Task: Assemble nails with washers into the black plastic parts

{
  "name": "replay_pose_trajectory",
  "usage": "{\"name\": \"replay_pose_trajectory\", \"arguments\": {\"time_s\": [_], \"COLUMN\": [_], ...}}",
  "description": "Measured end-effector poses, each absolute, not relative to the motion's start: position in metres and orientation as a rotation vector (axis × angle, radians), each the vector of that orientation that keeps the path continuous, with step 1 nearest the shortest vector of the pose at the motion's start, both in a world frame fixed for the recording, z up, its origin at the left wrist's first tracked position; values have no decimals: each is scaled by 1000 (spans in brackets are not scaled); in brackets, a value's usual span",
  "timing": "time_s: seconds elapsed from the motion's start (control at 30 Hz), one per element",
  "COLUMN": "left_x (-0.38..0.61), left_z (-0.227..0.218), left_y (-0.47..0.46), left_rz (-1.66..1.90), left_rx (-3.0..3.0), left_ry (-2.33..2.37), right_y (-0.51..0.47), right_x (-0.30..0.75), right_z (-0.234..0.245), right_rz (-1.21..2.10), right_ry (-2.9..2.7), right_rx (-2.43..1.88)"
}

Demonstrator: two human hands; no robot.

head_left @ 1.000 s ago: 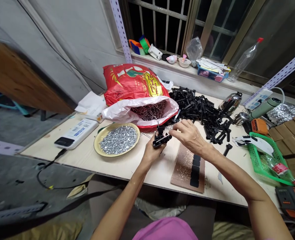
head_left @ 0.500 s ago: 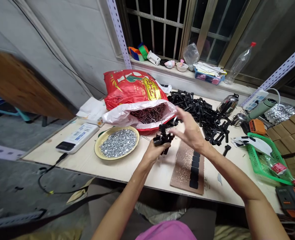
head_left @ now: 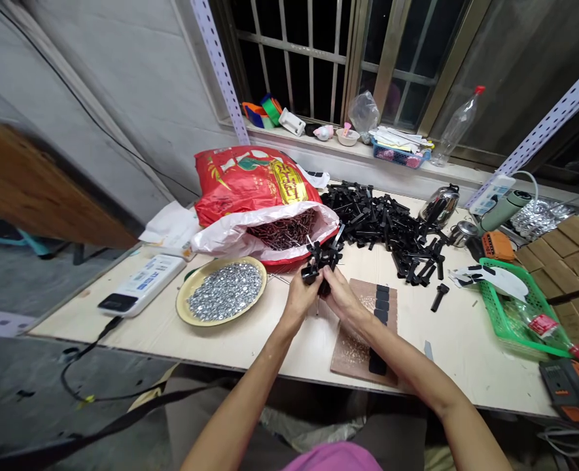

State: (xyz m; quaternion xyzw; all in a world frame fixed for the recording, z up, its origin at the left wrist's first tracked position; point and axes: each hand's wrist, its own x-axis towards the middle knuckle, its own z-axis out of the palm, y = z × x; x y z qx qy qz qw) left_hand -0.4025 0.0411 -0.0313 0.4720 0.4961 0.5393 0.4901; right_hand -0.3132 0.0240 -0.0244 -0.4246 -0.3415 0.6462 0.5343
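Between my two hands is a bunch of black plastic T-shaped parts (head_left: 324, 256) with thin metal screws sticking out of it. My left hand (head_left: 301, 294) is closed around its left side. My right hand (head_left: 339, 292) is closed against its right side, fingertips partly hidden by the parts. Just behind lies an open red bag (head_left: 250, 186) full of dark long screws (head_left: 289, 230). To the left is a yellow dish (head_left: 184, 313) of small silvery metal pieces (head_left: 225, 291). Under my right forearm lies a brown board (head_left: 350, 347) with a row of black pads (head_left: 381, 306).
A heap of black plastic parts (head_left: 382, 219) covers the back of the table. At right stand a metal kettle (head_left: 439, 206) and a green basket (head_left: 502, 327) holding a plastic bottle (head_left: 544, 327). A white power bank-like device (head_left: 144, 284) lies at left.
My right hand has come down from above, beside the bag's opening, and closed on the black parts next to my left hand. The whole view has shifted slightly.
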Motion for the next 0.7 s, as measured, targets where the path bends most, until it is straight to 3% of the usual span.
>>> {"name": "replay_pose_trajectory", "arguments": {"time_s": [0.37, 0.53, 0.7], "left_x": [-415, -412, -405], "left_z": [-17, -16, -13], "left_y": [37, 40, 35], "left_rz": [1158, 1432, 1555], "left_rx": [834, 727, 875], "left_ry": [1016, 993, 1192], "right_y": [29, 25, 21], "right_x": [-285, -294, -306], "right_z": [-29, -40, -45], "right_rz": [1404, 1440, 1203], "right_ry": [-1121, -919, -1111], "right_rx": [-1123, -1050, -1152]}}
